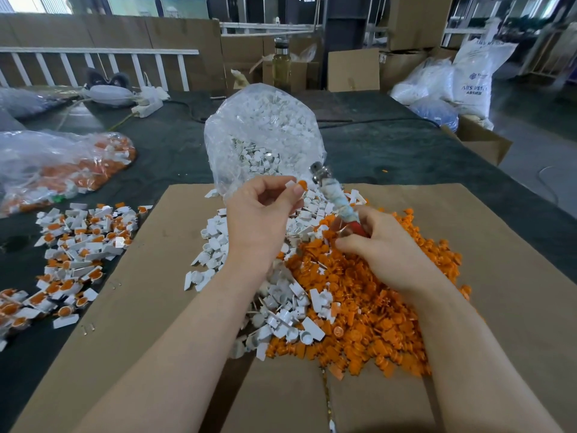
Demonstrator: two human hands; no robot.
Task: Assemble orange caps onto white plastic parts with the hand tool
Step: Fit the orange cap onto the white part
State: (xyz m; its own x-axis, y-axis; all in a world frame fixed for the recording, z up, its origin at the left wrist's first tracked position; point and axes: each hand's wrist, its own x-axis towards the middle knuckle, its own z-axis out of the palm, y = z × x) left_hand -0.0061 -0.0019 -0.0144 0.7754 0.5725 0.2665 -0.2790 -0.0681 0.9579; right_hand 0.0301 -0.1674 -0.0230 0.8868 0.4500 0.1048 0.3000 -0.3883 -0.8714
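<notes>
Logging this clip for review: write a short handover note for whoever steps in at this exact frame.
Left hand pinches a white part with an orange cap on it.
Right hand grips the hand tool, its metal head pointing up toward the part.
Loose white parts and orange caps are heaped on the cardboard.
Done: assembled pieces piled to the left.
Left: big heaps remain to be assembled.

a big table (175, 145) with a dark green top holds a flat sheet of brown cardboard (140, 301) at its near edge. a heap of finished white and orange pieces (75, 245) lies by the left edge. a clear bag of the same pieces (59, 170) sits behind it. a white power strip (146, 107) lies near the far edge.
</notes>
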